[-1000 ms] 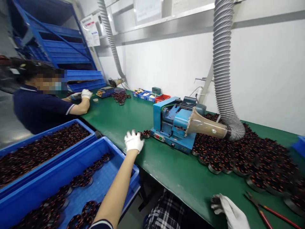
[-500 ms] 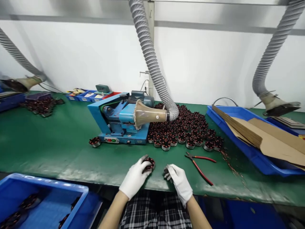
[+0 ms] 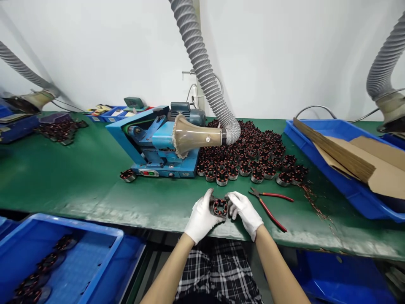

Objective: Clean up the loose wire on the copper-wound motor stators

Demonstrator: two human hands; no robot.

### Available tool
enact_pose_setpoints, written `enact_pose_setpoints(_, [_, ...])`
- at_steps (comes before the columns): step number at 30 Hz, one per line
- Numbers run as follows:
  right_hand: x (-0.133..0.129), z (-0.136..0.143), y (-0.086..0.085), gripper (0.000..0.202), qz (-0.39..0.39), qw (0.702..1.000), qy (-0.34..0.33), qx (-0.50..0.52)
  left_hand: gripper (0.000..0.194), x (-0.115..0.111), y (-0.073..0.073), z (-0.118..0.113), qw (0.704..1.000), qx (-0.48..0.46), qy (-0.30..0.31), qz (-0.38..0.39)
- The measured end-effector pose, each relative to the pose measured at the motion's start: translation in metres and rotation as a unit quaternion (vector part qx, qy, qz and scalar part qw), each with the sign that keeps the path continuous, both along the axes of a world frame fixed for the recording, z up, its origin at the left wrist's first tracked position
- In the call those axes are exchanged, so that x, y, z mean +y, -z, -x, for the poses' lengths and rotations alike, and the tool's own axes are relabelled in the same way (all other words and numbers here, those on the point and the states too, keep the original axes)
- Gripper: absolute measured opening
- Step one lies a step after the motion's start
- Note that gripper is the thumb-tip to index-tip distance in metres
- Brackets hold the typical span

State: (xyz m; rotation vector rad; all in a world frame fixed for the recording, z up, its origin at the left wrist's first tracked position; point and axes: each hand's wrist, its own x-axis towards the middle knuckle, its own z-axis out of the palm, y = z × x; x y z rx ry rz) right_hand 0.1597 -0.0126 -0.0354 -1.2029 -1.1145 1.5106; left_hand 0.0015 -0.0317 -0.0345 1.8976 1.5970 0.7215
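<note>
Head view: the left hand [image 3: 202,217] clasps a copper-wound ring [image 3: 220,213] over the near part of the green bench [image 3: 95,179]; the right hand [image 3: 246,212] curls at its other side, gripping or merely touching, one cannot tell; holding the outer rim should best spare the windings; splayed pliers [image 3: 259,196] lie rightward; massed rings [image 3: 240,154] stand beyond.

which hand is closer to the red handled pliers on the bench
Right hand: it is just left of the pliers, not touching them. The left hand is farther left, holding a small ring.
</note>
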Motion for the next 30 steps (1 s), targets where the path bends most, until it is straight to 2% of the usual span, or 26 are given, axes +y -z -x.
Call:
enact_pose_setpoints(5, [-0.003, -0.011, -0.003, 0.037, 0.018, 1.000, 0.021, 0.008, 0.080, 0.004, 0.002, 0.014, 0.995, -0.049, 0.079, 0.031])
enact_pose_setpoints(8, [0.002, -0.009, -0.012, 0.039, 0.018, 1.000, 0.004, 0.020, 0.084, 0.005, 0.001, 0.016, 0.996, -0.028, 0.077, 0.025])
enact_pose_setpoints(11, [0.009, -0.002, -0.020, 0.041, 0.021, 0.998, -0.049, 0.038, 0.090, 0.008, 0.000, 0.009, 0.997, 0.020, 0.069, -0.006])
enact_pose_setpoints(13, [0.012, 0.001, -0.020, 0.036, 0.021, 0.996, -0.069, 0.054, 0.088, 0.011, -0.001, 0.004, 0.997, 0.035, 0.065, -0.021])
enact_pose_setpoints(15, [0.012, 0.003, -0.016, 0.029, 0.018, 0.995, -0.060, 0.074, 0.085, 0.014, -0.001, 0.002, 0.997, 0.035, 0.066, -0.026])
enact_pose_setpoints(21, [0.006, 0.008, -0.001, 0.024, 0.012, 0.987, 0.067, 0.146, 0.070, 0.017, 0.001, 0.003, 0.995, 0.046, 0.072, -0.054])
enact_pose_setpoints(24, [0.005, 0.008, -0.001, 0.025, 0.018, 0.971, 0.122, 0.202, 0.061, 0.020, 0.001, 0.001, 0.994, 0.051, 0.071, -0.061])
enact_pose_setpoints(27, [0.000, 0.000, -0.002, 0.022, 0.003, 0.949, 0.198, 0.243, 0.063, 0.024, 0.002, -0.003, 0.994, 0.061, 0.070, -0.062])
enact_pose_setpoints(29, [-0.008, -0.005, -0.002, 0.021, -0.024, 0.936, 0.271, 0.224, 0.066, 0.026, 0.003, -0.004, 0.994, 0.064, 0.070, -0.062])
enact_pose_setpoints(30, [-0.013, -0.007, -0.003, 0.020, -0.053, 0.934, 0.307, 0.173, 0.068, 0.026, 0.004, -0.004, 0.993, 0.064, 0.071, -0.064])
